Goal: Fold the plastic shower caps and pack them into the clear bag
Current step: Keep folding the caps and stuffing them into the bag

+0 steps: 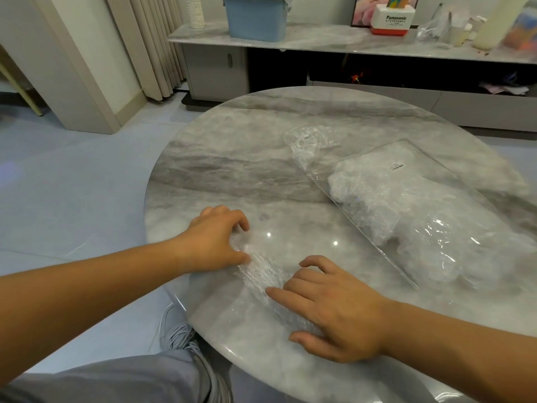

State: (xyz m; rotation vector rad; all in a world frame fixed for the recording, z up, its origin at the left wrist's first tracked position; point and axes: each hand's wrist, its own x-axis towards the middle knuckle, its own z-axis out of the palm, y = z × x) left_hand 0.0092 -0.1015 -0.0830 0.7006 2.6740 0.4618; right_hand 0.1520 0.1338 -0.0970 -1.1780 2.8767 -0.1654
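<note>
**Shower cap [261, 274] being folded at the table's [232, 158] near edge**

Pressing air out and keeping creases parallel should be giving a flat strip that slides easily into the clear bag [430, 161] lying to the right. Left hand [215, 242] is curling over the far end, seemingly pinching it. Right hand [334, 312] is spreading bent fingers, pressing the near end down.

Crumpled shower cap [261, 274] lies flat; clear bag [412, 158] holds caps [377, 205].

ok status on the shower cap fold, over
Left hand pinches one end of shower cap, right hand presses the other. Cap stretched on table, not bagged. Clear bag at right, nothing between.
</note>
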